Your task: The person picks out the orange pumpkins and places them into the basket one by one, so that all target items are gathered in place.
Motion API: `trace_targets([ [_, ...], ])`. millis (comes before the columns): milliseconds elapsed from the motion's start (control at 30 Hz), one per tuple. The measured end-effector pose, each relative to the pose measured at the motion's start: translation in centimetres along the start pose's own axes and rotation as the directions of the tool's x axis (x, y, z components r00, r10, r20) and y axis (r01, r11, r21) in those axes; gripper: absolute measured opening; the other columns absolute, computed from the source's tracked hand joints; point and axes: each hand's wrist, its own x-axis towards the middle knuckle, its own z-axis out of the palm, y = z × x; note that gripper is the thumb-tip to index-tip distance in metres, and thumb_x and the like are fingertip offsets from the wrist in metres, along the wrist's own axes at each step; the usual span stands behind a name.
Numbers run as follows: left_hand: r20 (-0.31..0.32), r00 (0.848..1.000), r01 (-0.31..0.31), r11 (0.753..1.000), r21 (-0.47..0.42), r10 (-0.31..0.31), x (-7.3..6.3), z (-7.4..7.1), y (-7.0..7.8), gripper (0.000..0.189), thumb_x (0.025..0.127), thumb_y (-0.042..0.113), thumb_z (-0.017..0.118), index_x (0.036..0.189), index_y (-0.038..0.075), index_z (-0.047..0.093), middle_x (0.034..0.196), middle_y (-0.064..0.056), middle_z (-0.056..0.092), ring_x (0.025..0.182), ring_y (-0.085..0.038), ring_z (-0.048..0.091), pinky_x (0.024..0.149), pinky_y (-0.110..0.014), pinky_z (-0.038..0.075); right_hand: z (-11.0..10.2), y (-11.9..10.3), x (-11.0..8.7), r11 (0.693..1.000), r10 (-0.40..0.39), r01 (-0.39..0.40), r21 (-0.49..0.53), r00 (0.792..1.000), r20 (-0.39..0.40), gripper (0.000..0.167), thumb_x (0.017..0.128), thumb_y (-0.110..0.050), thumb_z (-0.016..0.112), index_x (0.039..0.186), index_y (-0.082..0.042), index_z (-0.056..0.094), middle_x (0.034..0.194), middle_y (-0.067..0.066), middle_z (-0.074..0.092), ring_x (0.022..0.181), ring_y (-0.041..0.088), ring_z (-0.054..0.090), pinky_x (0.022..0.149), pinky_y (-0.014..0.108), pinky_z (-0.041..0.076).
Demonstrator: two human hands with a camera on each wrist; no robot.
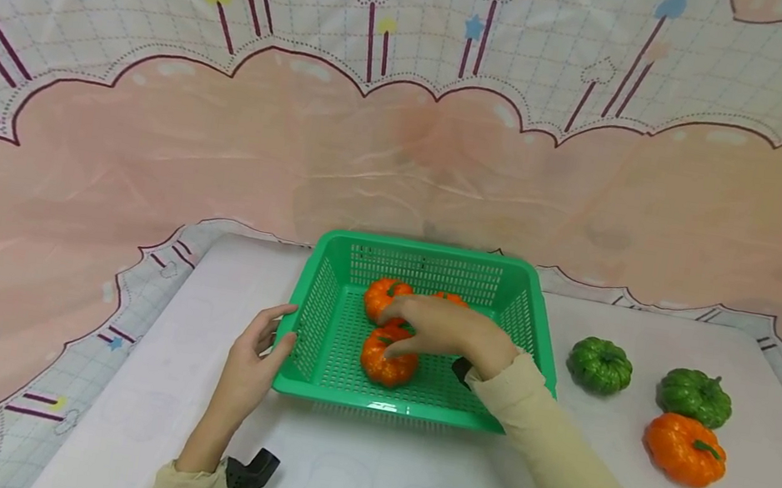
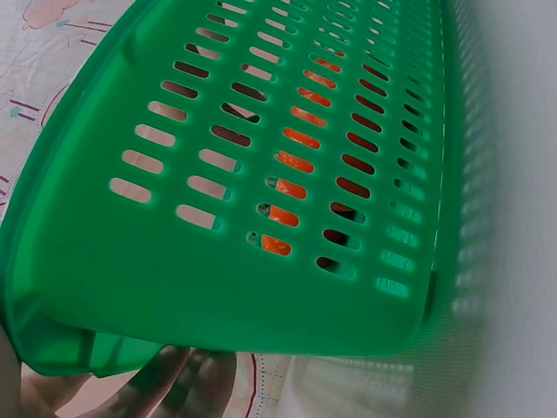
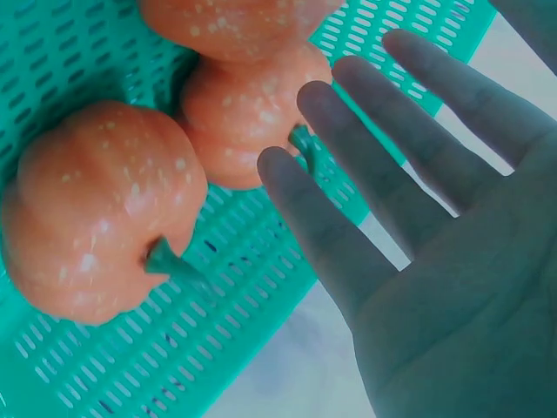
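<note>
A green plastic basket (image 1: 405, 406) stands on the table with several small orange pumpkins in it. My left hand (image 1: 250, 366) holds the basket's left rim, thumb near the top edge. In the left wrist view its fingers (image 2: 213, 383) lie against the basket's outside. Over the basket is my right hand (image 1: 442, 328), its fingers spread straight and holding nothing. Beneath it lie a front pumpkin (image 1: 388, 363) and a back-left pumpkin (image 1: 378, 299); the hand partly hides another pumpkin (image 1: 453, 297). The right wrist view shows a pumpkin (image 3: 96, 209) with a green stem beside the fingers.
To the right of the basket lie a green pumpkin (image 1: 600, 366), a second green pumpkin (image 1: 693, 397) and an orange pumpkin (image 1: 682, 450). A patterned cloth (image 1: 403, 161) hangs behind the white table (image 1: 355, 483).
</note>
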Motion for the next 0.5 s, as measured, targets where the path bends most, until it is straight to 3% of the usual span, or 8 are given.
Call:
trace_targets([
  [500, -0.008, 1.0, 0.003, 1.0, 0.03, -0.002, 0.1, 0.0, -0.2, 0.042, 0.1, 0.009, 0.057, 0.141, 0.014, 0.051, 0.128, -0.019, 0.062, 0.122, -0.03, 0.06, 0.096, -0.05, 0.051, -1.0, -0.3, -2.6, 0.997, -0.001, -0.004, -0.073, 0.997, -0.073, 0.046, 0.089, -0.025, 0.076, 0.128, -0.005, 0.064, 0.13, 0.008, 0.063, 0.122, 0.025, 0.058, 0.105, 0.039, 0.046],
])
